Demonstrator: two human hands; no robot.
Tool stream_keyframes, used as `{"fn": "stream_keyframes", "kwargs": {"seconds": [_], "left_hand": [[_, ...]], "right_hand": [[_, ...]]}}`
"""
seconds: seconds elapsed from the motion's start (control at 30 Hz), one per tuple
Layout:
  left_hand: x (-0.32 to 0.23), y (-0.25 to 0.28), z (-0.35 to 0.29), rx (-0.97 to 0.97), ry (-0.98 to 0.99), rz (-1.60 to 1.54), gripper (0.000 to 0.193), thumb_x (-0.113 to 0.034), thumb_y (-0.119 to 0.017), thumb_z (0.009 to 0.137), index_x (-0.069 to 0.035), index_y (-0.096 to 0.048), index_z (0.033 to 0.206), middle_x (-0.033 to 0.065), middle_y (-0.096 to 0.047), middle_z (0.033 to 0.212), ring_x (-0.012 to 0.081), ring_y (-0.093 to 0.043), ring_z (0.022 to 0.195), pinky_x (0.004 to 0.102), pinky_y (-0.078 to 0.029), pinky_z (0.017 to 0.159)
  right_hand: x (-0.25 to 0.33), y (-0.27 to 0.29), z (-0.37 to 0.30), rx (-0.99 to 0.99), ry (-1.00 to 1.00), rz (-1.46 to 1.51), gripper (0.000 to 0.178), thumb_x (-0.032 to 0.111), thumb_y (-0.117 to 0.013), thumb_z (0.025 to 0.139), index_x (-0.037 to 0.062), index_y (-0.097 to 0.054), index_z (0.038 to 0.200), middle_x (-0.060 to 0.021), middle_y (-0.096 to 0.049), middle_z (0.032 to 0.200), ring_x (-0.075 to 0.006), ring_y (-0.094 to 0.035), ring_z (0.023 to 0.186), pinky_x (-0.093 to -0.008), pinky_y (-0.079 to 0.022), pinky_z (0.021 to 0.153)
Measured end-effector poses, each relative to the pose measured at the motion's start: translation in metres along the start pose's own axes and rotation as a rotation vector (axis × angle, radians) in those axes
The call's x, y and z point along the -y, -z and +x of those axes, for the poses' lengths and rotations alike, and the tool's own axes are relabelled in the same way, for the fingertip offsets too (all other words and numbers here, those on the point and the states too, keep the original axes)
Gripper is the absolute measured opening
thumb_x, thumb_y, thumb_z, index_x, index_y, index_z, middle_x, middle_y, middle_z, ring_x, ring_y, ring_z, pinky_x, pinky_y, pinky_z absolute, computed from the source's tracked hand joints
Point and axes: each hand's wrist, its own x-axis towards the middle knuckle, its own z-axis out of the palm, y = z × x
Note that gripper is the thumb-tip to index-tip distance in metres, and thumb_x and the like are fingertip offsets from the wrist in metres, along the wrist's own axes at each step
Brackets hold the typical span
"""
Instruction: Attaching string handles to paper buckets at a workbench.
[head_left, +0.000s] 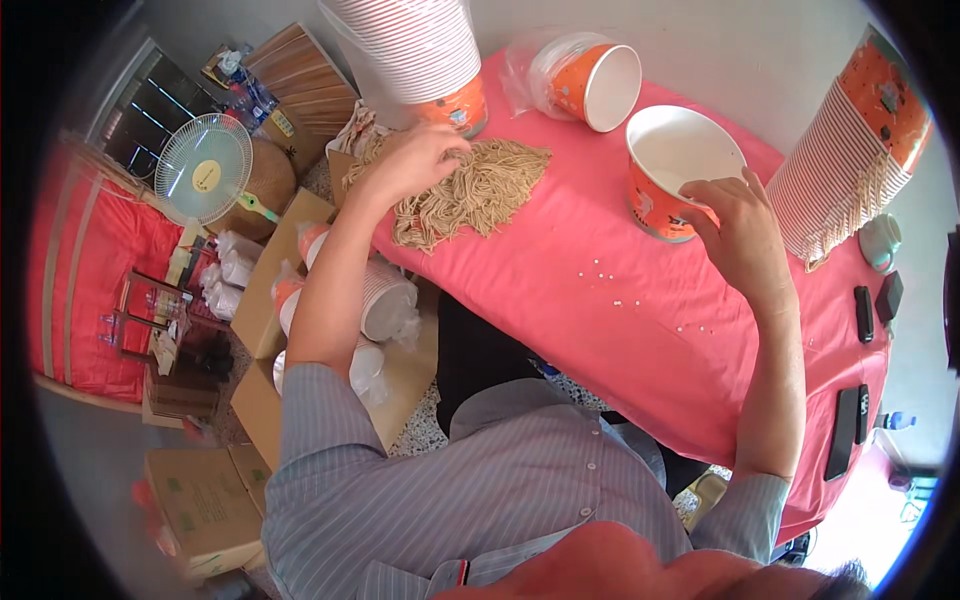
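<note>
A loose heap of tan cords (470,195) lies on the pink-covered table (520,265). My left hand (415,162) is over its upper part with curled fingers. Whether a cord is between the fingertips I cannot make out. My right hand (738,225) is closed at the near right rim of an orange paper bucket (655,205) with a white inside. This bucket stands upright. Just right of the hand leans a tall stack of nested orange buckets (835,160), with tan cords (868,205) hanging along its side.
A wrapped bucket stack (415,45) stands at the back left, and a bucket in plastic (600,85) lies on its side. Small white bits (610,280) dot the cloth. A mug (880,242) and a black phone (842,433) are at the right. Left are a fan (205,175) and cartons (205,500).
</note>
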Motion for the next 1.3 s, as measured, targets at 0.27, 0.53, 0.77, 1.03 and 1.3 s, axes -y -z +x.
{"fn": "stream_keyframes", "kwargs": {"seconds": [0.27, 0.53, 0.77, 1.03, 1.3], "left_hand": [[0.021, -0.012, 0.009, 0.060, -0.140, 0.053, 0.020, -0.015, -0.078, 0.098, -0.004, -0.079, 0.114, 0.0114, -0.078, 0.123, 0.0336, -0.069, 0.126, 0.0468, -0.054, 0.107], [-0.047, -0.027, -0.004, -0.344, 0.216, -0.476, 0.021, -0.019, -0.073, 0.105, 0.000, -0.077, 0.111, 0.0117, -0.076, 0.082, 0.0182, -0.071, 0.070, 0.0360, -0.054, 0.070], [-0.136, -0.050, -0.009, -0.568, -0.063, -0.444, 0.006, -0.006, -0.077, 0.099, -0.001, -0.076, 0.103, 0.0149, -0.077, 0.090, 0.0300, -0.076, 0.082, 0.0429, -0.058, 0.075], [-0.210, -0.074, -0.022, -0.694, -0.231, -0.242, 0.015, -0.002, -0.080, 0.091, -0.005, -0.074, 0.104, 0.0089, -0.071, 0.093, 0.0288, -0.071, 0.087, 0.0435, -0.052, 0.083], [-0.233, -0.086, -0.032, -0.648, -0.226, -0.150, 0.014, -0.003, -0.081, 0.090, -0.006, -0.073, 0.101, 0.0046, -0.061, 0.083, 0.0236, -0.065, 0.078, 0.0409, -0.050, 0.076]], "right_hand": [[-0.002, -0.008, -0.001, 0.009, -0.012, -0.048, 0.024, 0.015, -0.081, 0.095, 0.0116, -0.079, 0.119, -0.0074, -0.079, 0.105, -0.0284, -0.074, 0.111, -0.0559, -0.044, 0.127], [0.064, -0.009, -0.006, -0.178, -0.127, 0.477, 0.013, 0.012, -0.083, 0.094, 0.0053, -0.080, 0.105, -0.0094, -0.077, 0.096, -0.0308, -0.074, 0.084, -0.0440, -0.061, 0.079], [0.067, -0.058, -0.013, 0.504, -0.570, 1.189, 0.033, 0.027, -0.069, 0.112, -0.0023, -0.081, 0.122, -0.0089, -0.081, 0.103, -0.0167, -0.076, 0.091, -0.0341, -0.061, 0.080], [0.073, -0.078, -0.015, 0.282, -0.806, 1.444, 0.037, 0.032, -0.063, 0.116, -0.0005, -0.080, 0.121, -0.0074, -0.080, 0.108, -0.0142, -0.075, 0.097, -0.0324, -0.061, 0.081], [0.063, -0.064, -0.013, 0.166, -0.683, 1.366, 0.024, 0.020, -0.072, 0.109, -0.0017, -0.080, 0.115, -0.0044, -0.078, 0.103, -0.0129, -0.073, 0.096, -0.0310, -0.059, 0.086]]}}
